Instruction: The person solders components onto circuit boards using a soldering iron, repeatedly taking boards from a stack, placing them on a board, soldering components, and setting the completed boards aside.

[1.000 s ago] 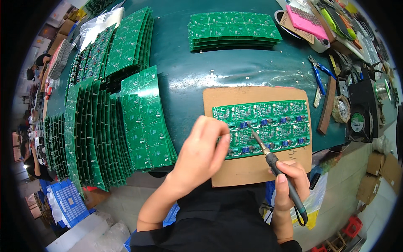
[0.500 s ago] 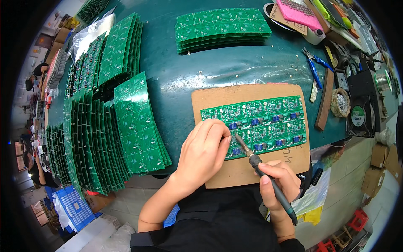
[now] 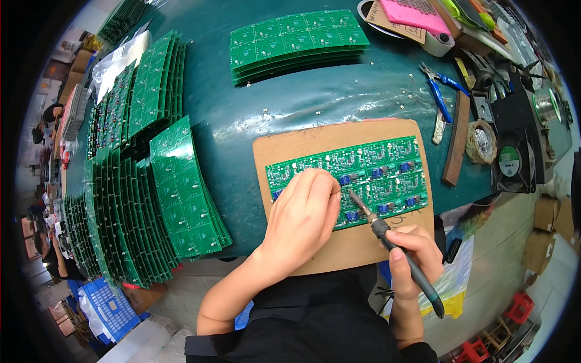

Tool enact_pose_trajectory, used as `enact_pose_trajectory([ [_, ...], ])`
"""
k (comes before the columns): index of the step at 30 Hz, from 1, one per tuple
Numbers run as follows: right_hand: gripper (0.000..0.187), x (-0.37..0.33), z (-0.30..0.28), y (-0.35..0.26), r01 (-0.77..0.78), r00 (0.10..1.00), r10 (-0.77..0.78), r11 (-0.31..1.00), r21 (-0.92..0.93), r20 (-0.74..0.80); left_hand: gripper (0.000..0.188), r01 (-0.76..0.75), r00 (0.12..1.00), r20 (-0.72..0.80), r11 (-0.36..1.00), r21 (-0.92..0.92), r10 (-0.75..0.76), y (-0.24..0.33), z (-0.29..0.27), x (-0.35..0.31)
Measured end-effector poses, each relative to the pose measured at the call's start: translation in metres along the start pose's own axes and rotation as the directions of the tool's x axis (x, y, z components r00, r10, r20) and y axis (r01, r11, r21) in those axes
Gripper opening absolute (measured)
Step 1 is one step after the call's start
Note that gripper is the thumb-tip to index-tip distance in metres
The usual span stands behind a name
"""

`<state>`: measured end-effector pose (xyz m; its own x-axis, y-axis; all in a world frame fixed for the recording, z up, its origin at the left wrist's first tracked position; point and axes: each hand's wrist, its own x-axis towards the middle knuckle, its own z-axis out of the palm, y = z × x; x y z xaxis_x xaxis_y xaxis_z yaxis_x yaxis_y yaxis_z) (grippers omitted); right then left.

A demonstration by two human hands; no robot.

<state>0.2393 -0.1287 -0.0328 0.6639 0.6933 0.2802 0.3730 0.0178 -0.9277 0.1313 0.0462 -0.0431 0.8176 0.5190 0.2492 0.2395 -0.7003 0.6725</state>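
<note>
A green circuit board (image 3: 378, 158) with rows of blue components lies on a piece of brown cardboard (image 3: 330, 257). My left hand (image 3: 305, 215) rests over the board's left half, covering part of it. Its fingertips are pinched together close to the board, and whatever they grip is hidden. In my right hand (image 3: 417, 257) is a soldering iron (image 3: 402, 260), held like a pen with its handle slanting down to the right. The iron's tip points at the board just right of my left fingertips; whether it touches cannot be made out.
Stacked green boards (image 3: 296, 42) lie at the back, and several rows of upright boards (image 3: 130, 212) fill the left. On the right are blue-handled pliers (image 3: 440, 100), a wooden bar (image 3: 458, 139), a tape roll (image 3: 481, 142), a fan unit (image 3: 514, 163) and a solder spool (image 3: 544, 109).
The whole view has shifted, so the table appears farther left. Relative to the board, my left hand and the soldering iron's tip have both moved right. My grip on the iron stays the same.
</note>
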Motion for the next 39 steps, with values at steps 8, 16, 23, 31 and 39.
enact_pose_trajectory([
  [8,0.019,0.003,-0.011,-0.003,-0.044,0.993,0.043,0.999,-0.001,0.108,0.013,0.013,1.0,0.016,1.0,0.023,-0.013,0.006,-0.005,0.003],
  [16,0.018,0.003,-0.034,0.011,0.057,0.99,-0.055,0.998,0.011,-0.133,0.01,0.022,0.999,0.032,0.993,-0.114,-0.019,0.028,0.004,0.019],
  [23,0.019,0.008,-0.037,0.016,0.035,0.997,-0.035,0.999,-0.002,-0.074,0.016,-0.028,0.997,0.068,1.0,0.012,0.027,0.025,0.025,0.027],
  [31,0.017,0.015,-0.041,0.015,0.014,1.0,-0.014,1.0,0.012,0.018,0.015,-0.027,0.997,0.075,0.999,0.034,0.025,0.028,0.024,0.031],
  [39,0.02,0.009,-0.066,0.029,0.046,0.968,-0.029,0.997,0.064,-0.248,0.009,0.064,0.992,0.113,0.991,-0.12,-0.051,0.047,0.025,0.045],
])
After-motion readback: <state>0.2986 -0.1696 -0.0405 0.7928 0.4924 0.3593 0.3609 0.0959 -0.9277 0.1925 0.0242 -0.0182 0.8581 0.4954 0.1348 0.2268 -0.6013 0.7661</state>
